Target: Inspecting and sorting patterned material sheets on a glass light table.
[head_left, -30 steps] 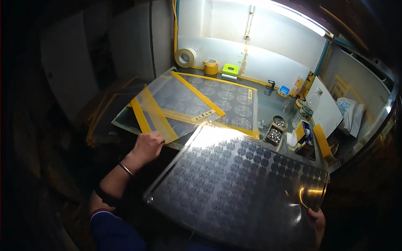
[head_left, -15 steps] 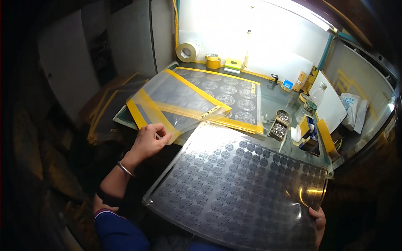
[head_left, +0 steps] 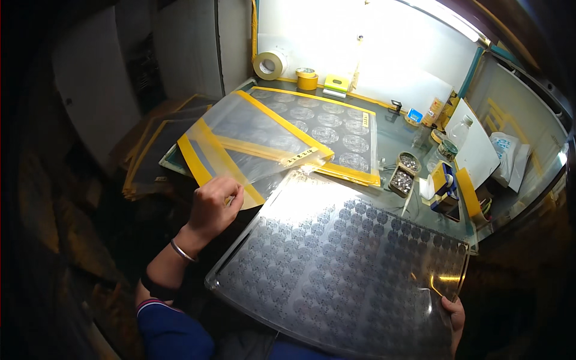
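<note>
A large dark translucent sheet point(head_left: 336, 270) printed with rows of round patterns tilts across the foreground. My right hand point(head_left: 456, 315) grips its right edge, with most fingers hidden beneath. My left hand point(head_left: 216, 201) is closed, fingers curled, at the near edge of a clear film point(head_left: 258, 129) bordered with yellow tape; whether that edge is between the fingers is hidden. The film lies aslant over another yellow-edged sheet point(head_left: 354, 144) with larger round patterns on the glass-topped table point(head_left: 393, 129). The dark sheet's upper corner reaches close to the film's labelled corner.
More yellow-edged sheets point(head_left: 144, 156) are stacked at the left. Tape rolls point(head_left: 270, 65) stand along the back. To the right are small tins of shiny bits point(head_left: 403, 180), a clear bottle point(head_left: 461, 129), jars and a blue-and-yellow box point(head_left: 444, 186). A lamp tube point(head_left: 447, 19) shines above.
My left hand has turned slightly and drawn a little down from the film edge. The film lies a bit flatter. My right hand and the dark sheet have barely moved.
</note>
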`<state>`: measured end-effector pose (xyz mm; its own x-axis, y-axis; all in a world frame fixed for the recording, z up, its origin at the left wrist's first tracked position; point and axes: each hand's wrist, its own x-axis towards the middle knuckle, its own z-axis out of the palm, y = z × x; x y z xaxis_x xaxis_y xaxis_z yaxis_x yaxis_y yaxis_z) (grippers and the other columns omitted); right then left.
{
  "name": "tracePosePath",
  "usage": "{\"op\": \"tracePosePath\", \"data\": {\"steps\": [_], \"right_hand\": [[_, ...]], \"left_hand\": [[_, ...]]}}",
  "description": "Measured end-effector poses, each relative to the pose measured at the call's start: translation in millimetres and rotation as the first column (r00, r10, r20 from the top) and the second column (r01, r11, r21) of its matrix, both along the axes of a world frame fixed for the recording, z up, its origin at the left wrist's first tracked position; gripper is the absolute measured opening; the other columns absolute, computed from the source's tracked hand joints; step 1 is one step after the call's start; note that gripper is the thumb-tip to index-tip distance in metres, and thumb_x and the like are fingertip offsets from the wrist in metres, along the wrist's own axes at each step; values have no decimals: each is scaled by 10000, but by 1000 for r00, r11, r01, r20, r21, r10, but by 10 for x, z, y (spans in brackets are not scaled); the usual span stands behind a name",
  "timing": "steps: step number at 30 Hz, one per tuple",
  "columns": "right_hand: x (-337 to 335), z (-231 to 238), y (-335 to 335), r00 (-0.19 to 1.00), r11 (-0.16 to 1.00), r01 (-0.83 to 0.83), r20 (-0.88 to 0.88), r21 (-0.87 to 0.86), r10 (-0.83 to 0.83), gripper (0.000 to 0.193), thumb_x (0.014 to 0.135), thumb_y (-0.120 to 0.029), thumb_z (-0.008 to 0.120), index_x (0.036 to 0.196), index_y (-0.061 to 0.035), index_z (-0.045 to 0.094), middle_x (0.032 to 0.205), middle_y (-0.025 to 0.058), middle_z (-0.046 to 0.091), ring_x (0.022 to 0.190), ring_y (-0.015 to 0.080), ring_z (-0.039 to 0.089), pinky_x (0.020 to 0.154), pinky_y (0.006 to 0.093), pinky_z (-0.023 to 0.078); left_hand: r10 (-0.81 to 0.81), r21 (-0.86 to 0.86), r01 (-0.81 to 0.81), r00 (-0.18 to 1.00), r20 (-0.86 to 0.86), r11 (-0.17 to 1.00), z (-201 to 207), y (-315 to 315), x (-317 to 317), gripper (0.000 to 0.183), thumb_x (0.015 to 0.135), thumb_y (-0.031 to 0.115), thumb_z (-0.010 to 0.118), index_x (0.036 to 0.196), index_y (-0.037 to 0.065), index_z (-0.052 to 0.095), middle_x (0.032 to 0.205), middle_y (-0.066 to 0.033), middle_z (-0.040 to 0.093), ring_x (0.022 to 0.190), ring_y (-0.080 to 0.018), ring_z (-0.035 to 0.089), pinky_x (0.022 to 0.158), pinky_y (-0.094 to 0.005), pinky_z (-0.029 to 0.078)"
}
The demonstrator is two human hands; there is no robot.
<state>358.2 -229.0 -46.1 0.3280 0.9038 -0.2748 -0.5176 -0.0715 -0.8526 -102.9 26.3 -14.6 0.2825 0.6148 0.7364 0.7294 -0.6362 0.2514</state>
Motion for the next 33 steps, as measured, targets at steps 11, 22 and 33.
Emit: {"op": "tracePosePath", "data": {"steps": [11,22,33], "right_hand": [[-242,-332,348,972,989,93,205,117,-115,310,886,-48,511,1187,25,491,1068,105,603,917,181,602,804,291,496],[-411,-133,283,969,979,144,181,147,-170,307,910,-74,478,1201,20,467,1074,126,597,905,187,609,793,295,513],[-404,-168,400,978,991,103,172,87,-117,287,871,-23,511,1154,21,509,1000,118,623,835,192,629,708,301,539]], "left_hand": [[226,-395,-170,969,99,903,-364,-305,-421,156,679,87,706,795,9,635,757,-101,607,666,-202,614,574,-296,501],[115,-67,-101,956,269,993,-155,-342,-151,78,708,-27,654,767,4,614,775,-90,606,701,-184,613,628,-275,498],[6,-178,-44,977,-213,983,-111,-118,220,64,681,5,572,740,12,549,785,-133,548,814,-309,565,730,-400,468]]}}
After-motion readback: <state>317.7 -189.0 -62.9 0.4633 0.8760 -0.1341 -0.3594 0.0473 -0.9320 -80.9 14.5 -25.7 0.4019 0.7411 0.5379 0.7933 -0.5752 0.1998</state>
